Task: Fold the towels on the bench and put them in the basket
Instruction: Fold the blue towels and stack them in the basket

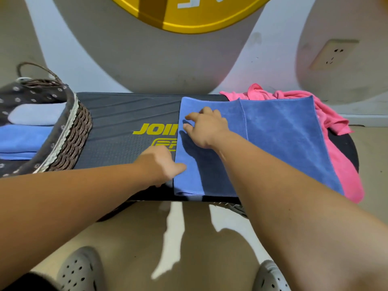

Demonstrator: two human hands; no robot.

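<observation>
A blue towel (279, 131) lies spread on the black bench (117, 120), its left part folded over in a lighter strip. My left hand (161, 162) pinches the towel's left edge near the front, thumb on top of the cloth. My right hand (206, 127) is further back on the same edge, its bent fingertips and thumb nipping the fabric. A pink towel (336, 120) lies crumpled under and behind the blue one at the bench's right end. The woven basket (77, 127) stands on the left end and holds folded towels (23, 139), pale and blue.
The bench's middle, with yellow lettering, is bare between basket and towel. A wall with a socket (333, 53) stands right behind the bench. My feet in grey clogs (81, 269) are on the floor in front.
</observation>
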